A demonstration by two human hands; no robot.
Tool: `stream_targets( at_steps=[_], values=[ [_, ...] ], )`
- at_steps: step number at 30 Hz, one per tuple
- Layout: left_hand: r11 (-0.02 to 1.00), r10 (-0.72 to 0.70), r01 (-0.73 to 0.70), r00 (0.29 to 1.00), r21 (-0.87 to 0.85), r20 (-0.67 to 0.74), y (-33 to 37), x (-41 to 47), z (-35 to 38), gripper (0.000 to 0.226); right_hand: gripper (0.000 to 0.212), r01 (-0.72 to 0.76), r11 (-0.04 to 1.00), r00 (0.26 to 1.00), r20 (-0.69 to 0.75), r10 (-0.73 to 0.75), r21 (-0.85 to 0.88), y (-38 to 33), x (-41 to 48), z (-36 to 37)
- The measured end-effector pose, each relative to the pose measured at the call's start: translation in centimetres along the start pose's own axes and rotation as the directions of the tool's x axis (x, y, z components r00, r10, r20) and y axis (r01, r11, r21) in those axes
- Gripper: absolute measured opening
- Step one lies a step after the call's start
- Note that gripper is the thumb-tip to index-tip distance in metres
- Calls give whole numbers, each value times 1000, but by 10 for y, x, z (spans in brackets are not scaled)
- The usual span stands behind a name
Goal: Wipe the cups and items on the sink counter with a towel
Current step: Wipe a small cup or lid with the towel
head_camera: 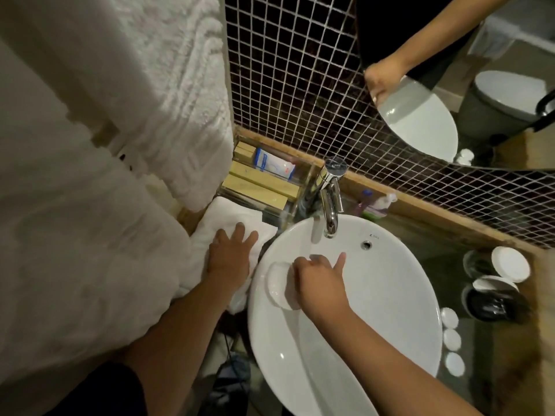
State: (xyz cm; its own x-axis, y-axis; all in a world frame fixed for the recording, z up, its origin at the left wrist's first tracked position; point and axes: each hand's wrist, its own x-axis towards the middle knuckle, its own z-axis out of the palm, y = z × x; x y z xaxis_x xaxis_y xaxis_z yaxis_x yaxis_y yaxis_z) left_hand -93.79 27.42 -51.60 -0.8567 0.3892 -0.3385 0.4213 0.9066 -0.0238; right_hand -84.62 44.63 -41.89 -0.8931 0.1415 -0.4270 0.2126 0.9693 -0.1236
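Left hand (229, 256): open, fingers spread, palm flat on a folded white towel (222, 217) lying on the bench left of the basin. Right hand (319, 283): closed around a clear cup (279, 288), held tilted inside the white basin (390, 295) beneath water running from the chrome tap (329, 199). 2 lidded cups (492, 283) stand on the bench's right side, 3 small white caps (450, 339) beside the basin.

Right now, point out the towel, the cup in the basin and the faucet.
towel (228, 214): head view, on the bare folded top above the left hand.
cup (277, 288): head view, on its side wall left of the right hand.
faucet (330, 211): head view, on the chrome spout.
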Motion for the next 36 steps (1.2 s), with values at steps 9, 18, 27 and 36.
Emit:
stream_targets(
  at_steps=[9,18,27,36],
  values=[
    [938,0,-70,979,-338,-202,-16,-22,-32,55,39,52,965,998,35,-44,-257,10,-5,-10],
    [739,258,-575,722,-351,-641,41,-91,-82,54,2,-62,998,993,-102,62,3,14,-13,-47],
    [824,470,-559,766,-91,-439,76,-107,-52,51,13,-109,973,963,-220,154,205,28,-29,-68],
    [947,190,-213,975,-240,-114,84,-84,-90,82,29,-202,890,926,-217,309,408,14,-50,-56]
  ],
)
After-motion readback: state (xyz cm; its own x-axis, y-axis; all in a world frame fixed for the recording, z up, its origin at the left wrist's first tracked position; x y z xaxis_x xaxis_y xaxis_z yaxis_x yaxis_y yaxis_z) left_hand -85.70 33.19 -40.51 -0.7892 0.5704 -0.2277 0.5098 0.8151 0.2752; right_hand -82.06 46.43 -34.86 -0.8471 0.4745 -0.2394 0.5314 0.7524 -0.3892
